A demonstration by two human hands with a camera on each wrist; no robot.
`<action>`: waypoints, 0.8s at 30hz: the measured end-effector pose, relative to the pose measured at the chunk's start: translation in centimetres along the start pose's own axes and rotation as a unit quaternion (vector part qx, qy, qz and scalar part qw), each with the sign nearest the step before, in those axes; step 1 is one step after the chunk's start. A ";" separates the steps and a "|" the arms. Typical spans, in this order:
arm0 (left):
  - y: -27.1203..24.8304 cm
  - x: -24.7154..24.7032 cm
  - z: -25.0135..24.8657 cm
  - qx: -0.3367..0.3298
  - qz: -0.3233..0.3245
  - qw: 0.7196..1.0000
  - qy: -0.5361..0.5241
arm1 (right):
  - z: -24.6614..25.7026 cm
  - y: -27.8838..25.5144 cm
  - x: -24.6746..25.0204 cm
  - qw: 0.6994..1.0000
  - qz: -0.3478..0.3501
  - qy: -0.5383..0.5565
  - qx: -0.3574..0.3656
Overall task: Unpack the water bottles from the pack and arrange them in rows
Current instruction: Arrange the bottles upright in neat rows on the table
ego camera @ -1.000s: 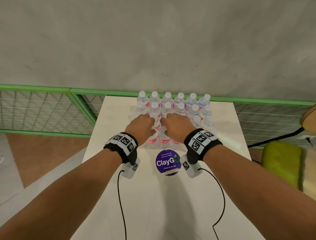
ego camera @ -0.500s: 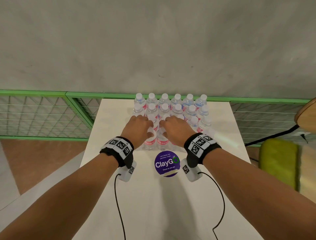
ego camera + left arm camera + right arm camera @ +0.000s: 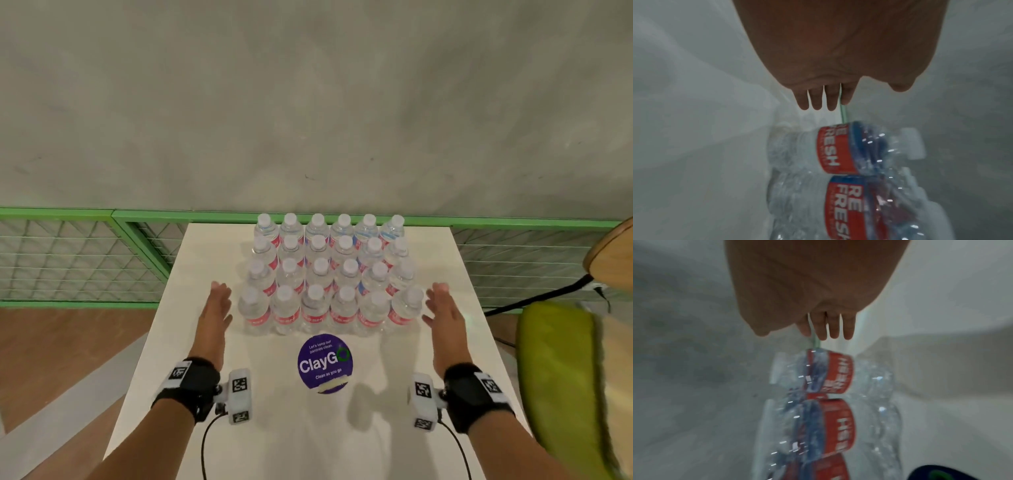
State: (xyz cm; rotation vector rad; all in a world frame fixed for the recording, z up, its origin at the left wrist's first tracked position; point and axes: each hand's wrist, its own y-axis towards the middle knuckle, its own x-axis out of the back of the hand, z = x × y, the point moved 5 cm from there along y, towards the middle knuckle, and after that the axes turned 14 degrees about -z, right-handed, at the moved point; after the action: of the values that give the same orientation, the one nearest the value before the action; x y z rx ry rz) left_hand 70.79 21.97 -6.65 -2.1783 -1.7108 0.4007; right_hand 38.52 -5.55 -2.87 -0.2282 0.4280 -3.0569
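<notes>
Between the two outstretched hands, on the white rectangular table (image 3: 164,342), stand clear plastic water bottles with white caps and red labels (image 3: 329,274), upright in four rows of six. The left hand (image 3: 214,317) is flat, fingers (image 3: 816,100) straight and together, holding nothing, just left of the nearest row's end bottle without touching it. The right hand (image 3: 443,313) mirrors it, fingers (image 3: 833,327) extended and empty, just right of the row's other end; contact there cannot be told. Nearer than the fingertips, between the wrists, a round purple ClayGo sticker (image 3: 324,363) lies on the tabletop just in front of the bottles.
</notes>
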 end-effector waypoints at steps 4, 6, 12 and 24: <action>1.1 -1.9 2.1 0.043 0.054 0.997 -0.034 | -2.9 -0.2 -2.7 0.990 0.096 0.067 -0.085; 0.8 -3.1 2.3 0.055 0.086 0.993 -0.052 | -3.2 -0.4 -3.6 0.983 0.097 0.099 -0.117; -1.3 -5.6 1.8 0.049 0.091 0.992 -0.069 | -3.6 -0.8 -4.5 0.980 0.082 0.101 -0.149; 1.7 -3.1 0.0 0.073 0.112 0.990 -0.048 | -1.1 3.8 -2.2 0.987 0.111 0.046 -0.107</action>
State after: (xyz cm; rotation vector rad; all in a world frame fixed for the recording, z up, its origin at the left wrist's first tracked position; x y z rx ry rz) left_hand 71.53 18.63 -7.38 -2.2823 -1.4362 0.6775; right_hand 40.61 -8.75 -5.31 -0.0438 0.7343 -2.8104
